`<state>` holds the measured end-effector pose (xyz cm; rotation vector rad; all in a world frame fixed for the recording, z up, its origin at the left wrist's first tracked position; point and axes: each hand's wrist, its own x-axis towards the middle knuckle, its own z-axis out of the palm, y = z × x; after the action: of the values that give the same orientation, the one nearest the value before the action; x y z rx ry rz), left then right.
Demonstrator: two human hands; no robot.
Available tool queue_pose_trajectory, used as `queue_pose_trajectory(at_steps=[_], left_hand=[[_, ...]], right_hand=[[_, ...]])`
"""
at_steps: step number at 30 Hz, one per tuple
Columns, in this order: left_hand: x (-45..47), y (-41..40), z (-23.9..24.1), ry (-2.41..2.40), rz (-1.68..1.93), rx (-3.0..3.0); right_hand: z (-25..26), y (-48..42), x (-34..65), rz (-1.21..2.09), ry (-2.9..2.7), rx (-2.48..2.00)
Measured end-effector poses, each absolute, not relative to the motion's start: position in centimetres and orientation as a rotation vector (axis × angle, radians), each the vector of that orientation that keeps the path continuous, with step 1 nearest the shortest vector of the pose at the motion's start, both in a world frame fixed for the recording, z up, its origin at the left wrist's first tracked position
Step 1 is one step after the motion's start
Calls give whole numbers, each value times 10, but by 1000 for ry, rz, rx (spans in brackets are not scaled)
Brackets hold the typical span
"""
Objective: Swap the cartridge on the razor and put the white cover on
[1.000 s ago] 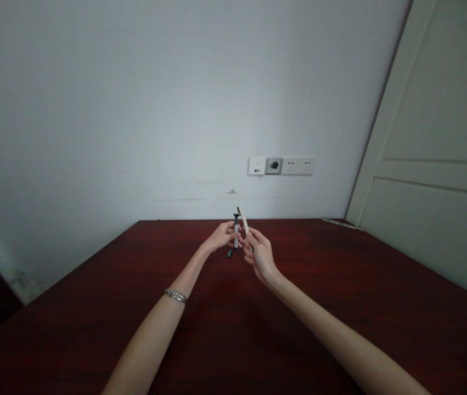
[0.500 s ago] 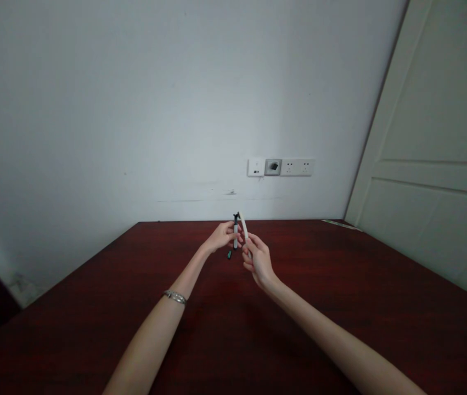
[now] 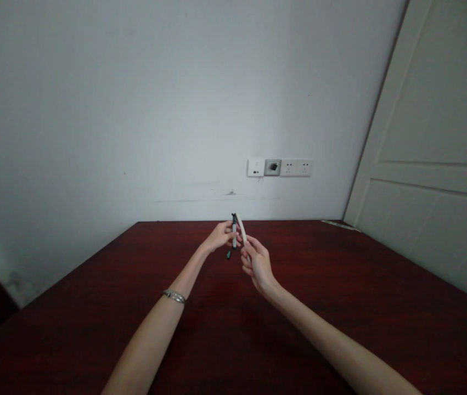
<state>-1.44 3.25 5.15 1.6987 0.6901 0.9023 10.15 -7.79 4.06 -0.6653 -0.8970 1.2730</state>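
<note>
Upright in the fingers of my left hand (image 3: 219, 237) is a slim grey-and-black stick (image 3: 234, 235), with a small dark head at its top that looks like a razor's. My right hand (image 3: 258, 262) pinches the lower end of a cream-coloured, slightly curved, narrow handle (image 3: 241, 226). Its upper tip leans in against or right beside the dark head; I cannot tell whether they touch. The kind of this cream thing is too small to make out. Just below the stick lies a small black-and-green piece (image 3: 229, 254) on the table.
The dark red wooden table (image 3: 93, 307) runs back to a pale wall (image 3: 175, 109). Wall sockets (image 3: 296, 168) sit above its far edge. A thin patterned strip (image 3: 340, 225) lies at the back right corner, near a white panelled door (image 3: 434, 219).
Both hands and the things they hold have shifted very slightly left. The cream handle tilts a little more toward the stick's head. Both grips are unchanged.
</note>
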Motion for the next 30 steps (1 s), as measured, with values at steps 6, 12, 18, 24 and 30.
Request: queue_pose_trajectory(at_steps=[6,12,18,24,30], left_hand=[[-14,32,51,659,862,1742],[-15,34,51,679,868,1715],[-13,29,54,663,869,1729],[-15,30,54,697,900,1704],[-14,32,52,659,969,1705]], right_hand=[[43,-76,102,1254,-934,-656],[40,-83,103,1254,-905,-698],[48,-79,104,1255,-929,-665],[33,-86,104,1333,-914,-694],[31,-73,119,1179,-912,-668]])
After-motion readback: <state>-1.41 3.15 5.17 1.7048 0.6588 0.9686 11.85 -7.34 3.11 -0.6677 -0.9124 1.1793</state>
